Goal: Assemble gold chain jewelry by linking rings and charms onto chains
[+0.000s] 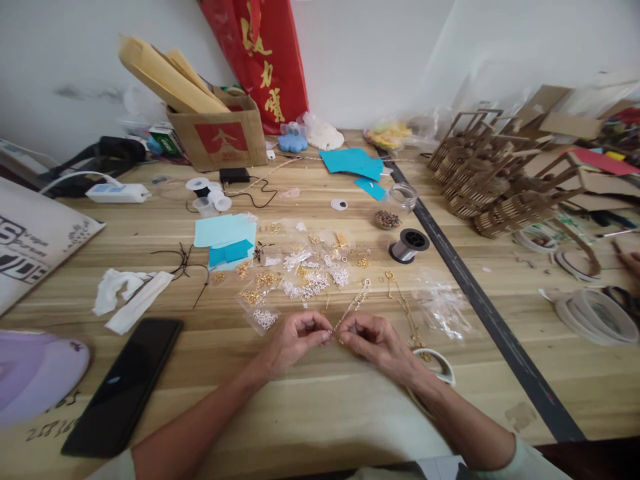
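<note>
My left hand (300,337) and my right hand (373,339) are close together above the wooden table (320,427). Fingertips of both pinch the near end of a thin chain (353,303), which stretches away from me to a round clasp. Gold chains (407,313) lie just right of my right hand. Beyond my hands are small heaps of white or silver rings (313,283) and gold findings (267,279), some on clear plastic bags. A pale curved band (437,365) lies beside my right wrist.
A black phone (125,387) lies at left. Beyond are blue cards (225,233), a wire spool (410,245), a jar of beads (387,219) and a cardboard box (220,140). Wooden pieces (490,173) and tape rolls (595,317) sit at right; another person's hand (631,261) shows at the edge.
</note>
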Motion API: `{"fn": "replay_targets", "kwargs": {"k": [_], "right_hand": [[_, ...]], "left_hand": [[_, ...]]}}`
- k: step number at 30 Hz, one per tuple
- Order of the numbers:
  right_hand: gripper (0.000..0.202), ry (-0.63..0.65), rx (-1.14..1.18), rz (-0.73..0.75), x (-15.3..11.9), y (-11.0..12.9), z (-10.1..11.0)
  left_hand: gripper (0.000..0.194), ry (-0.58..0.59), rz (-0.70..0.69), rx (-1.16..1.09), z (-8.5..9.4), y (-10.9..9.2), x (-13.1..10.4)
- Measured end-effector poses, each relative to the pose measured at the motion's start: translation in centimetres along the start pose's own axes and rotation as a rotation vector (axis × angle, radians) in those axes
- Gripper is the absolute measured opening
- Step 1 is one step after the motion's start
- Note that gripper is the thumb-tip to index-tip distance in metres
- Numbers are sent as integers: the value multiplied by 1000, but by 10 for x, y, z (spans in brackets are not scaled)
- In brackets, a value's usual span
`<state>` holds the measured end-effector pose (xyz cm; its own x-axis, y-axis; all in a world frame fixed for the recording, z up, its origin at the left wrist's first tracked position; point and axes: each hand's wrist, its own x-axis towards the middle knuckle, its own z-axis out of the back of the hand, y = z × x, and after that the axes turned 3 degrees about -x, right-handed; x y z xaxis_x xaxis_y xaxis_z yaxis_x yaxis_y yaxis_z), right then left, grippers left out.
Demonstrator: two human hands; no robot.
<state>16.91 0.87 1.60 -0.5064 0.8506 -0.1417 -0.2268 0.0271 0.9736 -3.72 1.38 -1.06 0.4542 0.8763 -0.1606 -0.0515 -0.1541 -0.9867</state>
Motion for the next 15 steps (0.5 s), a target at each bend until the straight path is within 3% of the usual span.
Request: {"fn": "replay_targets", "kwargs": {"k": [15], "right_hand": [[26,-9,37,5,1,-4,0]], "left_hand": [[6,-6,6,-39,-2,-7,1]]}}
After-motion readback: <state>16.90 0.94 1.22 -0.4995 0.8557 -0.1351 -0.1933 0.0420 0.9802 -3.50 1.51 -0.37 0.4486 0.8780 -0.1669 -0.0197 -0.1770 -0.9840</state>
